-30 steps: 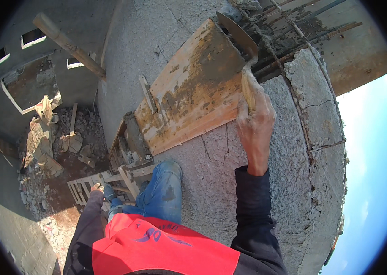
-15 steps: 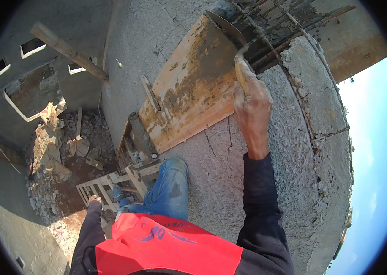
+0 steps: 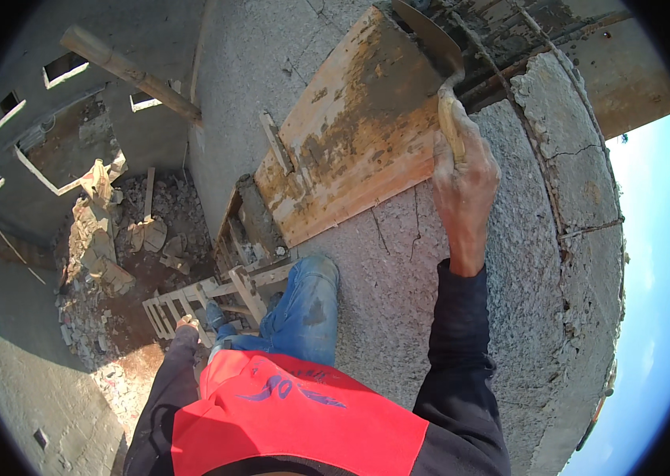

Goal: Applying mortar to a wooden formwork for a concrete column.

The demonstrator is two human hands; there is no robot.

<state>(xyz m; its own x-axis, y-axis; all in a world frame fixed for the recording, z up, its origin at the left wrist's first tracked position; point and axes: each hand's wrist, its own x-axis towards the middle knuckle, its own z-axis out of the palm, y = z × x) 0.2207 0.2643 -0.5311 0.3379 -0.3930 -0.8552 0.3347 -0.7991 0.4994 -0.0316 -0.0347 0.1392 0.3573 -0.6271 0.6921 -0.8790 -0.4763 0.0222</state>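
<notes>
A rough grey concrete wall (image 3: 398,301) carries most of what shows here — its face is pitted and cracked, with a broken upper edge where rusty reinforcing bars (image 3: 509,47) run along it. A wooden formwork board (image 3: 351,135), stained with dried mortar, lies flat against the wall. Far below, the ground (image 3: 26,389) carries a heap of rubble (image 3: 105,230) — broken blocks and loose stone — and a wooden ladder (image 3: 192,297) stands at the foot of the wall.

Steel trowel (image 3: 430,36) with pale wooden handle, blade grey and smeared with mortar, pointing up and away, lying against top edge of mortar-stained wooden board (image 3: 359,135) leaning flat on rough concrete wall.
</notes>
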